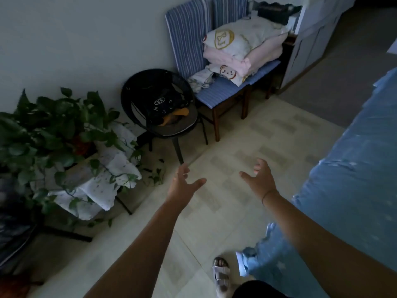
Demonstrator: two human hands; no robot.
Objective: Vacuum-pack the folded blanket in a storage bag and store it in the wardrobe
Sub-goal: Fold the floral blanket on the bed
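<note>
Trailing over a white crumpled cloth, a leafy green plant stands at the left. Next, a round black woven chair carries a dark bag. The left hand hangs above the pale tiled floor, fingers spread wide, holding nothing. Behind, the soft folded pink blanket lies in a pile on a wooden chair with blue striped cushions. The right hand is spread and empty too, near a wrinkled blue bed cover.
</note>
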